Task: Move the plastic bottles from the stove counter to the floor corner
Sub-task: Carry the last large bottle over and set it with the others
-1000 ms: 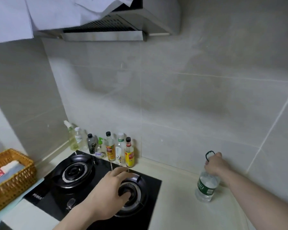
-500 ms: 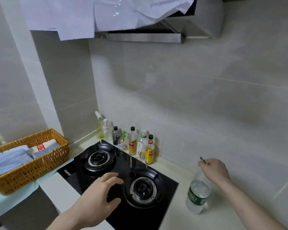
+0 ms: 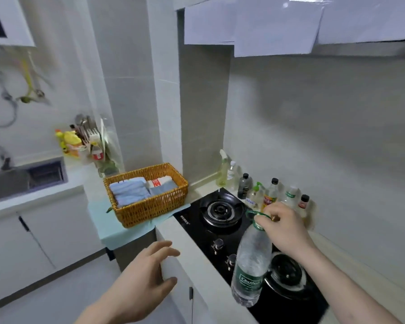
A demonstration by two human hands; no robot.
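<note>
Tiled wall [image 3: 325, 127] fills the right half of the frame, with white paper sheets [image 3: 274, 26] hanging from the range hood along the top edge. White base cabinets [image 3: 33, 239] occupy the lower left. A black two-burner gas hob [image 3: 197, 218] runs from centre toward the lower right, set into a pale counter [image 3: 194, 256]. Left of the hob, at centre frame, a wicker basket [image 3: 150, 206] holding folded blue cloths sits on a light blue mat [image 3: 117, 232].

The clear plastic water bottle [image 3: 251, 265], green label, hangs tilted in the lower centre-right, above the hob and clear of its surface. The right hand [image 3: 282, 226] pinches the bottle's green carry loop [image 3: 255, 215] at the neck, fingers curled around it. The left hand [image 3: 147, 277], lower centre, is spread with relaxed fingers, holding nothing, off the counter's front edge.

A row of small condiment bottles [image 3: 270, 195] stands against the wall behind the hob, right of centre.
</note>
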